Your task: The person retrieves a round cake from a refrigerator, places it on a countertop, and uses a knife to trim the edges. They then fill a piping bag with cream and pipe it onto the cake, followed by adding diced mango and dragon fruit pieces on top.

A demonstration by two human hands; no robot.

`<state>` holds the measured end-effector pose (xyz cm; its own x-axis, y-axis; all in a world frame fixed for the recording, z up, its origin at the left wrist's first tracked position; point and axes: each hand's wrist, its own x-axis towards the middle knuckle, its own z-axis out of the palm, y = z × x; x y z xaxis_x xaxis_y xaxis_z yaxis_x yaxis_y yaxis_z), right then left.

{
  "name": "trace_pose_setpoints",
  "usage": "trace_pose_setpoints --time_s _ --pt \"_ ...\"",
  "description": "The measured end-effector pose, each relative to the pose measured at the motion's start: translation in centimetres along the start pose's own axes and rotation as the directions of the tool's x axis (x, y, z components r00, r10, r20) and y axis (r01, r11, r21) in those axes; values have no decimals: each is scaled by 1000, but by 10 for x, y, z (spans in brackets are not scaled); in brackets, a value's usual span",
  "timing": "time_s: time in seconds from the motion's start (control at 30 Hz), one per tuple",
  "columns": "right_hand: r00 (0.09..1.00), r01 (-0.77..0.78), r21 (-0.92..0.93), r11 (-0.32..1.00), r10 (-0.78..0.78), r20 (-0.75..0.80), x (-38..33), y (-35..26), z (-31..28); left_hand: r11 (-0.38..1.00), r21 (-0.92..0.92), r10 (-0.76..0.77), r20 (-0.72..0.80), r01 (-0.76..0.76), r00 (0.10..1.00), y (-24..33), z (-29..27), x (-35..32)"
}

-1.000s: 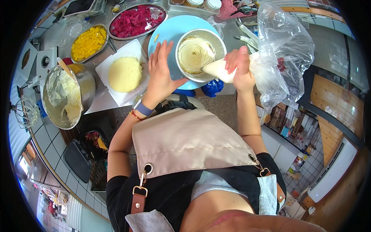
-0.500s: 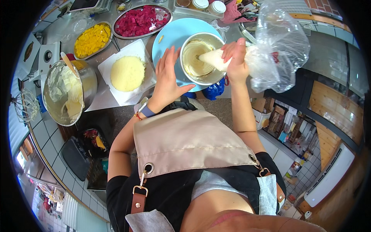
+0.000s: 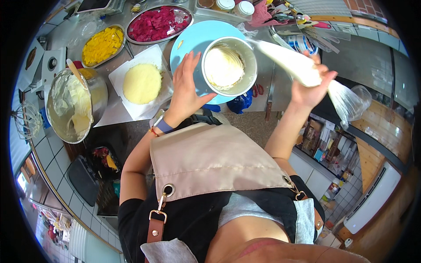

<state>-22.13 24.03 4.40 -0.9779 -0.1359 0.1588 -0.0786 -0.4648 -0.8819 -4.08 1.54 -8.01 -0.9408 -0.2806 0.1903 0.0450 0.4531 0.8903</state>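
Observation:
A metal cake tin [image 3: 251, 70] stands on a round light-blue turntable [image 3: 184, 52], with pale cream [image 3: 224, 65] swirled inside. My left hand [image 3: 186, 87] is open beside the tin, thumb and fingers spread along its left side over the turntable. I cannot tell whether it touches the tin. To the right, my right hand [image 3: 310, 85] grips a clear piping bag [image 3: 287, 59] filled with cream. The bag's tip points left, toward the tin's right rim, and its loose end hangs behind my hand. A round pale sponge cake layer [image 3: 142, 84] lies on white paper [image 3: 120, 98] left of my left hand.
A steel bowl [image 3: 98, 94] of cream with a spatula stands at left, near a whisk [image 3: 28, 120]. Trays of yellow [image 3: 103, 45] and magenta fruit pieces [image 3: 155, 25] sit at the back. A knife [image 3: 269, 98] lies right of the turntable, by the table's front edge.
My right hand has drawn the piping bag out of the tin and moved it right. More cream shows in the tin. My left hand has barely moved.

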Motion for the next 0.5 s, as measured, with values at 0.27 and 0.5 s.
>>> trace_pose_setpoints --time_s 0.27,0.5 --pt "912 102 -464 880 104 397 -52 40 40 1000 -20 23 -1 -23 1000 0 0 5" --pt "897 55 -407 912 134 421 -52 65 61 998 -49 29 -20 -30 999 1 4 4"
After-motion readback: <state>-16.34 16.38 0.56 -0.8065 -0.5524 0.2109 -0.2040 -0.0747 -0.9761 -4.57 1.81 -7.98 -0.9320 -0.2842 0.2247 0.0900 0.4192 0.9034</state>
